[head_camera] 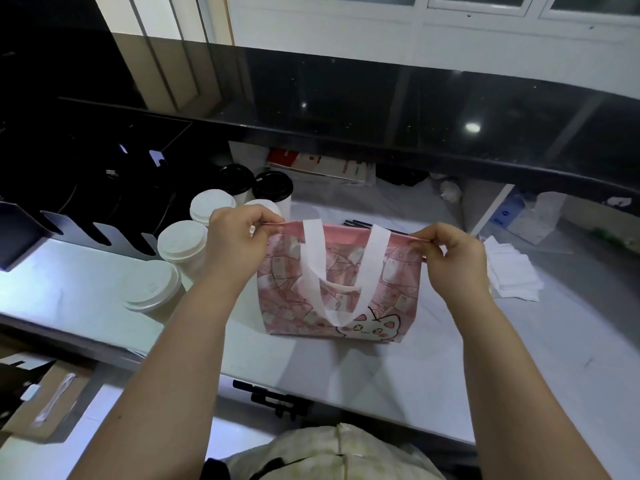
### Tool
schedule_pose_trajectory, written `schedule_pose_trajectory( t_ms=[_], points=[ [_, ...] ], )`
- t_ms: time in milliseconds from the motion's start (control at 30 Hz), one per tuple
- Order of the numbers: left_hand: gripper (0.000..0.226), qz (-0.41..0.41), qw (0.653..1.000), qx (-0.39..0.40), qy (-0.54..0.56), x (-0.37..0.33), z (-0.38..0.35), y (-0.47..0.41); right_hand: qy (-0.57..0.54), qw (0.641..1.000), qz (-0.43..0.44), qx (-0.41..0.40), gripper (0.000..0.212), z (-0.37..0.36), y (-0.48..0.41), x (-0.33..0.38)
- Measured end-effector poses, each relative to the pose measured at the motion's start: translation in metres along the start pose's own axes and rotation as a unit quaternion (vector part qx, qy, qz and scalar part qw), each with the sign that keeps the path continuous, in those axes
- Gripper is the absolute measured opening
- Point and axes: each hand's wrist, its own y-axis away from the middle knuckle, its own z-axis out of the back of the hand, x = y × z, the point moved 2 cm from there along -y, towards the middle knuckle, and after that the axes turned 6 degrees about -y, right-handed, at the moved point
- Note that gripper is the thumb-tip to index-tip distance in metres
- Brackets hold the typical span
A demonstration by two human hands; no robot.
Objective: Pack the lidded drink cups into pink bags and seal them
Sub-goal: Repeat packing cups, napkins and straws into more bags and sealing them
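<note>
Head view | pink bag point(337, 289) contents hidden behind printed front; far cups partly masked by left hand point(239, 237) | each grip pinched shut on a top corner of the bag, right hand point(450, 258) opposite | lidded cups point(181, 242) clustered just left, bag upright mid-bench | white bench point(519, 341) bare toward right front; dark counter ledge point(415, 109) overhangs behind.

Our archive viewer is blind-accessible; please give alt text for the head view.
Both hands, left hand and right hand, pinch the top corners of a pink bag standing on a white counter. Lidded cups stand to its left.
</note>
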Motion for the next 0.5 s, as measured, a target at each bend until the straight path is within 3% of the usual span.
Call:
schedule_pose_trajectory(
  t_ms=[133, 267, 333, 500],
  points=[
    [0.028, 0.042, 0.996, 0.02, 0.08, 0.0, 0.0, 0.003, -0.062, 0.997, -0.027, -0.028, 0.024, 0.002, 0.002, -0.007],
    [0.027, 0.08, 0.981, 0.019, 0.177, 0.007, 0.004, 0.006, -0.147, 0.988, -0.049, 0.006, 0.031, 0.012, 0.001, -0.016],
    [0.03, 0.078, 0.982, 0.019, 0.171, 0.008, 0.004, 0.006, -0.159, 0.986, -0.045, 0.004, 0.026, 0.014, 0.001, -0.016],
    [0.032, 0.041, 0.987, -0.039, 0.154, -0.012, -0.011, -0.002, -0.151, 0.981, -0.014, -0.118, 0.024, 0.014, 0.001, -0.01]
  ],
)
